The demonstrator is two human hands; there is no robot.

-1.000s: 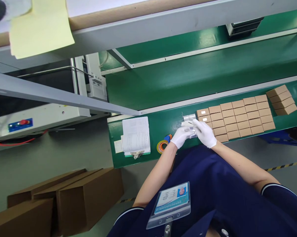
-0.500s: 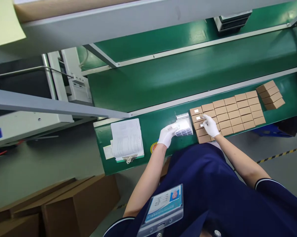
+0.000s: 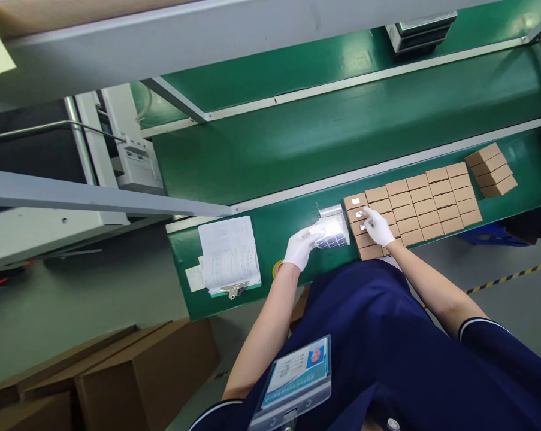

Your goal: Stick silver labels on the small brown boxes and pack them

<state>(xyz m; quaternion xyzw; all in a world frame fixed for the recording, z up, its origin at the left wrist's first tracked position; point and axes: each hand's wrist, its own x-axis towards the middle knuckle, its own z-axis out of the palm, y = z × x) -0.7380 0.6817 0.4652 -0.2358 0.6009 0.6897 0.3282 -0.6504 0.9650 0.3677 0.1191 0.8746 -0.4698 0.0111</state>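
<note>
My left hand (image 3: 298, 247), in a white glove, grips a silvery sheet of labels (image 3: 333, 230) just above the green bench (image 3: 279, 281). My right hand (image 3: 378, 226), also gloved, rests with its fingers pressed on a white label on one of the small brown boxes (image 3: 425, 203). These boxes lie in tight rows to the right of the sheet. The leftmost boxes carry white labels (image 3: 356, 201). A few more brown boxes (image 3: 491, 170) are stacked at the far right.
A clipboard with papers (image 3: 229, 254) lies on the bench to the left. A tape roll (image 3: 277, 267) peeks out beside my left wrist. Large cardboard cartons (image 3: 117, 377) stand on the floor at lower left. A grey shelf beam (image 3: 94, 200) crosses overhead.
My hands were together at the label sheet. The right hand has moved right onto the boxes with a label, and another box now bears a white label. The left hand stays on the sheet.
</note>
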